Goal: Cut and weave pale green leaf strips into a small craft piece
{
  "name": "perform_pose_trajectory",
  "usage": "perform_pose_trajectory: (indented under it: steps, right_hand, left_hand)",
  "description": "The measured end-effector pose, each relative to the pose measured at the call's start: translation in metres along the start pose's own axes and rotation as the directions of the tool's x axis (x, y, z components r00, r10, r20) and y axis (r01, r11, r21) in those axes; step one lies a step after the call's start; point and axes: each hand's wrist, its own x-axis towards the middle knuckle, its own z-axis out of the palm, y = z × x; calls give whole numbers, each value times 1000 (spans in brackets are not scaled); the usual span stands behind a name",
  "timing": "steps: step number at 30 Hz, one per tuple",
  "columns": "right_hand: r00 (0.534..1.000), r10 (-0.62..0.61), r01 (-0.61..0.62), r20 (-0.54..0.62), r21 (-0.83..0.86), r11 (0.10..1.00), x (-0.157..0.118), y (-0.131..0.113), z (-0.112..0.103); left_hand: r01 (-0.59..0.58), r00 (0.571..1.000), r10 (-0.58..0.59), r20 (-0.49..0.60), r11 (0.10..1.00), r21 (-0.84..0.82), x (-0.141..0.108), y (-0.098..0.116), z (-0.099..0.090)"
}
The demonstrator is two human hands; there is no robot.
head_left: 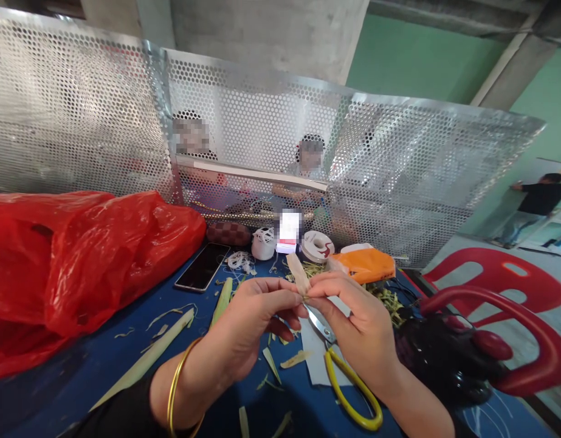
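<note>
Between the fingertips of both hands is a pale strip of dried husk (298,273), its wide end pointing up and away. My left hand (257,316), with a gold bangle at the wrist, pinches the strip's lower end. My right hand (353,316) pinches it from the other side, fingertips meeting those of the left. Scissors with yellow handles (375,410) lie under and beside my right hand, partly over a white sheet (317,362). Long pale green husk pieces (157,350) and small scraps lie on the blue table (171,398).
A red plastic bag (120,261) covers the left side. A phone (202,267), white thread, a ribbon spool (317,245) and an orange packet (364,263) sit behind. A black pot (448,356) stands right. People are beyond a perforated metal screen (257,128).
</note>
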Motion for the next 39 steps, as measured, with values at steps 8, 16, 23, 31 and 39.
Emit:
perform_pose_trajectory:
  steps: [8,16,23,31,39]
  right_hand:
    - [998,-61,61,4,-12,998,2,0,-2]
    - [999,36,-36,-5,-6,999,1,-4,-1]
    - [956,292,-292,17,96,952,4,-11,-2]
    - [899,437,-438,35,144,888,5,-10,-1]
    - [840,535,-538,90,263,801,5,-6,1]
  left_hand:
    - [42,999,-40,31,998,-45,0,-1,-1]
    - [-36,999,36,-4,999,34,1,-2,1]
    - [-147,987,159,-35,964,220,2,-2,5]
    - [-284,955,290,52,858,429,6,-9,0]
    - [-338,920,389,54,715,612,5,-12,-1]
